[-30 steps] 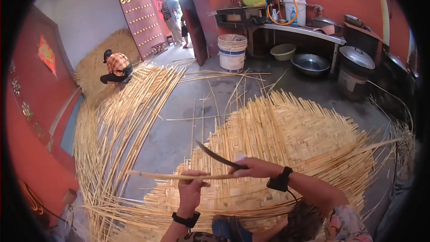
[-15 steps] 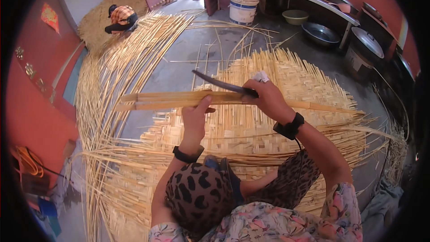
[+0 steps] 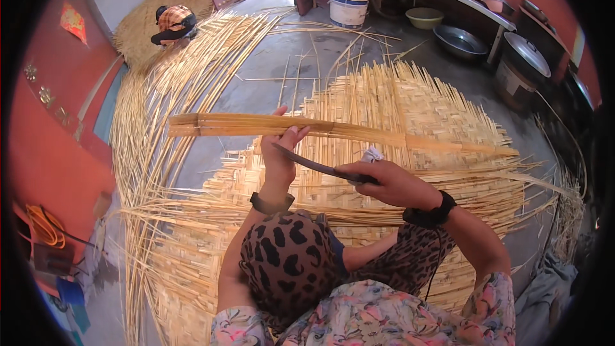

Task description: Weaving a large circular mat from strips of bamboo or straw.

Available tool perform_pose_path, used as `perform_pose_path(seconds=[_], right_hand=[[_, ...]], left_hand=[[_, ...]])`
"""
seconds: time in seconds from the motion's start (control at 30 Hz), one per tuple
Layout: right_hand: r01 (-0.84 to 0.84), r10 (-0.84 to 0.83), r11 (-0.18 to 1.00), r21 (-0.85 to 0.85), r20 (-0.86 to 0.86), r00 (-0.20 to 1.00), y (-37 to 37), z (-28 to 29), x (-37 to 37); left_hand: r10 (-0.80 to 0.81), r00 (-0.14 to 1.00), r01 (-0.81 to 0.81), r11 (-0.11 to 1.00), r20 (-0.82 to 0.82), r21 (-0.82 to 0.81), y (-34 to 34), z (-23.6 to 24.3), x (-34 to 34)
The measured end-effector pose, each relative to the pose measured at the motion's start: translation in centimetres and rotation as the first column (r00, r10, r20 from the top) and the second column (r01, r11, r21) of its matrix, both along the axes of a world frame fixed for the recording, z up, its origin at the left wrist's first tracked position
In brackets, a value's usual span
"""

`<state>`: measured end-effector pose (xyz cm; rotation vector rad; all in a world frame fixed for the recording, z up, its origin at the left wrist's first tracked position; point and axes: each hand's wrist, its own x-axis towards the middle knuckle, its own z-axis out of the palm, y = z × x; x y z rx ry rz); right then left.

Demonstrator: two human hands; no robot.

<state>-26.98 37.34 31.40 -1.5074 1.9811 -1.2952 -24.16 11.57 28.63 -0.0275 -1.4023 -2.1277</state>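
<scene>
My left hand [image 3: 280, 150] grips a long, flattened reed strip [image 3: 371, 133], thumb on the near side. The strip lies level across my front, its wide end off to the left and its narrowing end reaching over to the right. In my right hand [image 3: 400, 184] is a curved dark-bladed knife [image 3: 311, 164]; its tip points left, close to my left hand, on the near side of the strip. A small whitish wad [image 3: 371, 154] shows at the right hand's fingers. Below both hands spreads a woven reed mat [image 3: 442, 112] with ragged, unwoven ends.
Loose reeds [image 3: 182, 99] lie in a long pile at the left, where another person [image 3: 176, 24] crouches. A white bucket [image 3: 350, 4], a green basin [image 3: 424, 18], a metal basin [image 3: 460, 43] and a lidded pot [image 3: 522, 67] stand along the far right.
My right hand has drawn the knife nearer to me, from across the strip to its near side. The strip's left end, earlier in two lengthwise parts, now looks like one broad flat band.
</scene>
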Motion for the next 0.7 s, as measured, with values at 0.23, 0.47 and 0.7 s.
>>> perform_pose_path(seconds=[0.23,0.47,0.7], right_hand=[[0.223,-0.226,0.956,0.189,-0.004,0.974,0.2,1.0,0.6],[0.282,-0.269,0.949,0.142,-0.102,0.958,0.4,-0.3,-0.1],[0.304,-0.28,0.941,0.149,-0.162,0.946,0.4,-0.8,0.2]], left_hand=[[0.084,0.993,-0.084,0.996,0.079,-0.005,-0.2,-0.1,-0.4],[-0.014,0.998,0.017,0.999,0.063,-0.049,0.0,-0.1,-0.3],[-0.054,0.994,0.06,0.996,0.091,-0.061,-0.3,-0.4,-0.2]])
